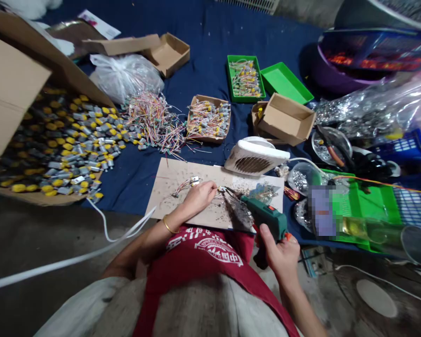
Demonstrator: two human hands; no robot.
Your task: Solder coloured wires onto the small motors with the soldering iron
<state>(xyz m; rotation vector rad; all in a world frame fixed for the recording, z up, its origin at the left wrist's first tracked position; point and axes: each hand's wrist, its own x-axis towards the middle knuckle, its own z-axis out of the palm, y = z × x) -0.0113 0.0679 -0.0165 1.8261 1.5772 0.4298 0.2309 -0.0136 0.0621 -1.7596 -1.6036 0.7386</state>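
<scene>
The worker's right hand (pixel 281 255) grips a pistol-shaped tool (pixel 268 216) of green plastic above the near right corner of a flat, grit-strewn cardboard sheet (pixel 175 175); its long axis slants toward the far left corner, slim dark tip just beside a small component (pixel 221 189) pinched in the left hand (pixel 199 199)

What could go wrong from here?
The green tool in the right grip points right at the left grip; a slip might jab it.
The loose wired parts beside the left grip could get nudged.
Yellow-capped parts spilling near the edge of the blue tabletop might drop.
</scene>
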